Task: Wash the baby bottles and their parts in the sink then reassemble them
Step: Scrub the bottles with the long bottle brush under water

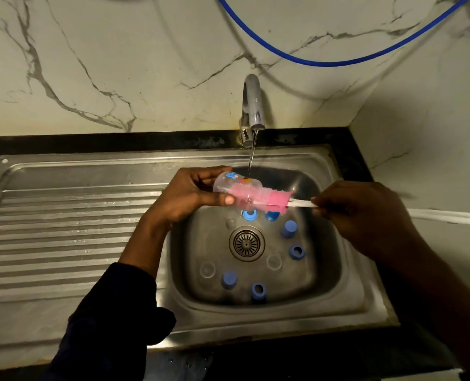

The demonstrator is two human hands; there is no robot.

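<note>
Sleeve (112, 320) nearest. Left hand (184, 199) gripping clear bottle (225, 181) beneath tap (253, 105) stream; right hand (365, 213) pinching brush (279, 200) handle, bristles half inside. Scrubbing step, seemingly. Next probably: rinse, then blue parts (288, 229) below hands.

The ribbed drainboard (63, 229) left of the basin (327, 273) offers wide open room for a hand. Over the basin's back edge, the tap (253, 105), its water stream (252, 160) and the bottle (235, 184) with the brush (276, 200) pushed into it bar the way down. On the basin floor, blue caps (288, 229) and clear teats (207, 269) crowd the back, right and front edges around the drain (246, 244), leaving a bare patch left of the drain.
</note>
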